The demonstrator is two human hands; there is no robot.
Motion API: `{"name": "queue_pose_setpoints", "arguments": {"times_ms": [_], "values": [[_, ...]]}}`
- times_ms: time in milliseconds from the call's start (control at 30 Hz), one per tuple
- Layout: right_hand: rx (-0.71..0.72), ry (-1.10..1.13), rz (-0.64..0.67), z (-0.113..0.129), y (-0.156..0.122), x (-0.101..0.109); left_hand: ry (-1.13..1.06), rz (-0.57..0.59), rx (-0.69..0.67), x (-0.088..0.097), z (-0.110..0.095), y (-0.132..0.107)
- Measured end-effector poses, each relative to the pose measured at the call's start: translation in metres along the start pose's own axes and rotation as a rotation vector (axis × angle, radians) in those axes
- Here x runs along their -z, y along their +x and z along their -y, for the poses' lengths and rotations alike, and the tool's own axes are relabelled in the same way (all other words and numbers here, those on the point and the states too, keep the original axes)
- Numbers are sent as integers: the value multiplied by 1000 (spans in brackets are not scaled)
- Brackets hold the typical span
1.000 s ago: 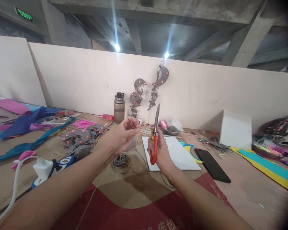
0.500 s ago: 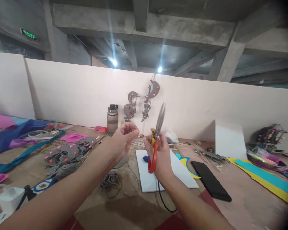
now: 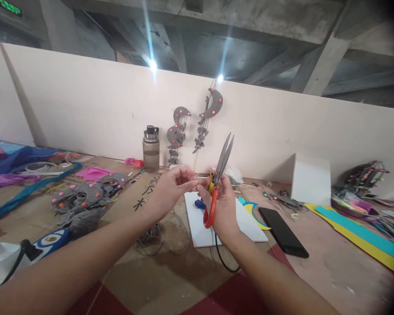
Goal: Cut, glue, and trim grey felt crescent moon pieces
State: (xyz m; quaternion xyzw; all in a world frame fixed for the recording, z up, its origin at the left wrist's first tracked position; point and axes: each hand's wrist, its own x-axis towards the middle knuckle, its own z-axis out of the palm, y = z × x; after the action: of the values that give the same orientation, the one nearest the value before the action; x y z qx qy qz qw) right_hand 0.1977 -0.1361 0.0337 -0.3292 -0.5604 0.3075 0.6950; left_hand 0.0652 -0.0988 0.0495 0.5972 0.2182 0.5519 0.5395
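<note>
My right hand (image 3: 223, 205) grips a pair of scissors (image 3: 213, 205) with red handles, blades pointing up and slightly apart. The same hand also holds a yellow tubular piece (image 3: 212, 176) with a round opening; most of it is hidden by the fingers. A black cord (image 3: 220, 253) hangs below this hand, and a dark blue piece (image 3: 200, 204) shows beside it. My left hand (image 3: 172, 188) is closed in a pinch, its fingertips close to my right thumb. What it pinches is too small to make out. Near the fingertips shows a thin pale stick (image 3: 202, 177).
Under my hands lies a white board (image 3: 197, 236), with a black phone (image 3: 282, 232) to its right. Grey felt pieces with coloured dots (image 3: 88, 194) lie left. A water bottle (image 3: 151, 151) stands by the partition (image 3: 265, 118), where grey moon ornaments (image 3: 213, 105) hang.
My hands have come together, the left fingertips now close to the right thumb. The scissors' blades show further apart. The whole view has shifted, with the table scene higher in the picture.
</note>
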Motion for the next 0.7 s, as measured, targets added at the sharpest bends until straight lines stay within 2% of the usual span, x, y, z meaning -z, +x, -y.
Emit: {"name": "queue_pose_setpoints", "arguments": {"times_ms": [233,367,500,600,700], "values": [[1,-102,18,-8,-1,7,93,54,-75,6,0,4],[-18,-179,115,-13,1,10,247,97,-100,13,-1,8],[-47,-172,178,-13,3,11,385,83,-131,15,-6,6],[-76,-158,202,-10,5,12,362,66,-147,15,-6,4],[-107,-127,233,-3,7,13,223,83,-42,16,-3,5]]}}
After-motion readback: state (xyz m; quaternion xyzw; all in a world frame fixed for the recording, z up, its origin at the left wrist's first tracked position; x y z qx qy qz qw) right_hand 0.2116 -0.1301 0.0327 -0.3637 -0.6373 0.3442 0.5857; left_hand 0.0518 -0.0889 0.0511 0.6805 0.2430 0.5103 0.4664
